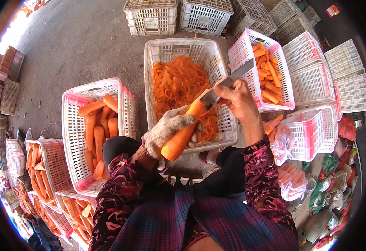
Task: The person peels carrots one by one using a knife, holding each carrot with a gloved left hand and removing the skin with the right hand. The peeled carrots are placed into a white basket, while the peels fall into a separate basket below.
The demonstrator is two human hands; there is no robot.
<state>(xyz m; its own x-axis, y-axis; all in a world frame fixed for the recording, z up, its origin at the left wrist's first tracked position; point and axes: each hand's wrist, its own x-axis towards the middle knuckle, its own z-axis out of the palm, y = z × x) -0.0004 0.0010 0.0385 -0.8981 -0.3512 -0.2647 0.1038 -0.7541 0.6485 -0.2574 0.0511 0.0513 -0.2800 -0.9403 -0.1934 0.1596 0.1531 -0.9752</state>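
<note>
My left hand [167, 127], in a pale knitted work glove, grips a thick carrot [184, 130] that slants up and away from me. Bare-skinned, my right hand [239, 100] is closed around a peeling knife [231, 78] with a broad metal blade. The near part of the tool lies against the carrot's far end, and the rest of the blade points up to the right. Below both hands stands a white plastic crate [148, 69] with a heap of orange carrot peelings [179, 86] in it.
To my left, a crate [68, 131] holds unpeeled-looking carrots [99, 135]. Smooth, slimmer carrots [272, 75] fill a pink-and-white crate [283, 91] at the right. More carrot crates [56, 166] stand lower left. Stacked crates [311, 78] and bagged carrots [280, 141] line the right side.
</note>
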